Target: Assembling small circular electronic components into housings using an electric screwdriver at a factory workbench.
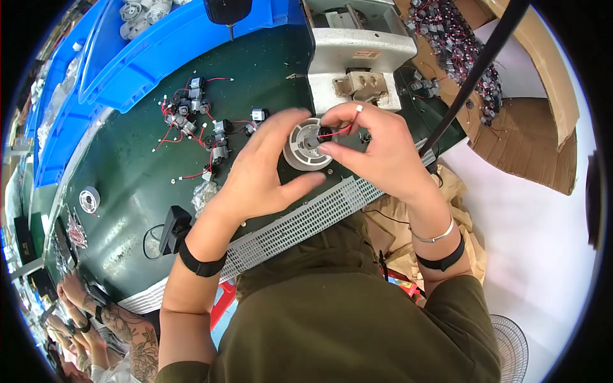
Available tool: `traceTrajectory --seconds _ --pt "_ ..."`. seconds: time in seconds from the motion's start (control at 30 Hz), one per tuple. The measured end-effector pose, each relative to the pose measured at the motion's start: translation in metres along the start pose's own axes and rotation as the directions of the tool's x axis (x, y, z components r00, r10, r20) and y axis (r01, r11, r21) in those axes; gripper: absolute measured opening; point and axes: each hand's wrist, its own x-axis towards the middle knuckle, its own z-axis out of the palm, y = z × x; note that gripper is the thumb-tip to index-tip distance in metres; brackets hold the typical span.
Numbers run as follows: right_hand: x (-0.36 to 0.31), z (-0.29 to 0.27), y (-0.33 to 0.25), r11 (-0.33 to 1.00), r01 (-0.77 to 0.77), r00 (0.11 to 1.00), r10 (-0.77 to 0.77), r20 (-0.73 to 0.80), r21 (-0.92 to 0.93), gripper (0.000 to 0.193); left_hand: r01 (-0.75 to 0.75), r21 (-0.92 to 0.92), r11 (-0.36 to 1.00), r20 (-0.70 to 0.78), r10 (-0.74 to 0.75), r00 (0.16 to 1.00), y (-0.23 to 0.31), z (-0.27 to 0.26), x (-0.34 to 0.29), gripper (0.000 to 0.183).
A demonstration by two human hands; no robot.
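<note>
A white round plastic housing [298,157], with a ribbed, open top, stands in front of me at the table's edge. My right hand [380,148] pinches a small motor [325,135] with red and black wires between thumb and fingers, over the housing's opening. A white connector [359,108] at the wire's end sticks up above my fingers. Around the housing's left side curves my left hand [263,167], its thumb spread away from its fingers. The left fingertips are slightly blurred; whether they touch the housing is hard to see.
Several loose motors [219,152] with red wires lie left of my hands. Beyond them stands a blue bin [137,71]. A screwdriver [232,29] hangs overhead, near a white machine [357,48]. More motors fill a cardboard box [530,150] at right. Another person's tattooed arm [131,329] is at lower left.
</note>
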Motion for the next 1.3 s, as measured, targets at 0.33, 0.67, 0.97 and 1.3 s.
traceTrajectory --seconds 0.33,0.67,0.97,1.3 --pt "0.000 0.014 -0.011 0.948 0.024 0.999 -0.015 0.030 -0.318 0.024 -0.110 0.317 0.942 -0.194 0.178 0.965 -0.011 0.025 -0.011 0.060" --pt "0.064 -0.028 -0.043 0.890 0.401 0.834 -0.256 -0.489 0.217 0.026 -0.248 0.365 0.897 -0.008 0.270 0.963 0.002 -0.003 -0.027 0.054" --pt "0.188 -0.047 -0.082 0.675 0.250 0.965 -0.231 -0.123 0.694 0.032 -0.247 0.430 0.868 0.068 0.241 0.968 0.000 0.015 -0.008 0.041" --pt "0.081 -0.060 -0.045 0.380 0.526 0.828 -0.434 -0.356 0.761 0.068 -0.192 0.340 0.921 -0.015 0.209 0.978 -0.006 0.012 -0.014 0.041"
